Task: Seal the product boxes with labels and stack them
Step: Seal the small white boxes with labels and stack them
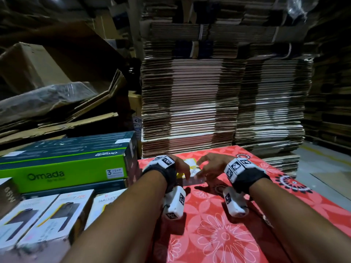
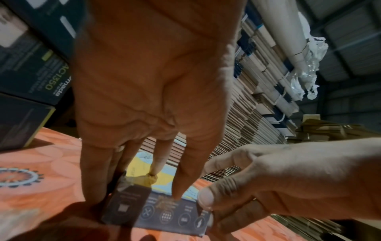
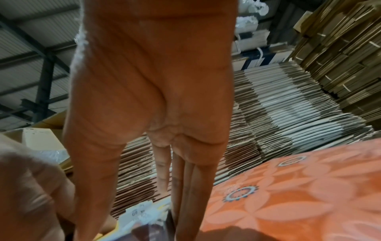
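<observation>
I see both of my hands meeting on a small dark product box with white icons printed along its near side (image 2: 164, 213), which lies on the red floral tablecloth (image 1: 218, 234) just above the middle of the head view. My left hand (image 1: 179, 166) reaches down onto the box with its fingers nearly straight: in the left wrist view the forefinger tip presses on the box's top edge and the other fingers (image 2: 92, 176) come down against its left end. A crumpled bit of clear tape or label (image 2: 142, 179) sits at the box's top, under the middle finger. My right hand (image 1: 210, 166) grips the box's right end, thumb bent on the near top corner and fingers curled beneath it; the right wrist view shows its long fingers (image 3: 185, 187) running down beside the box edge. Under the box's far side lies a yellow and white sheet of labels (image 1: 190, 164). At the lower left of the head view stand white product boxes (image 1: 57, 219), with a long green and black carton (image 1: 62, 168) behind them. A tall stack of flattened brown cardboard (image 1: 218, 101) fills the upper centre.
</observation>
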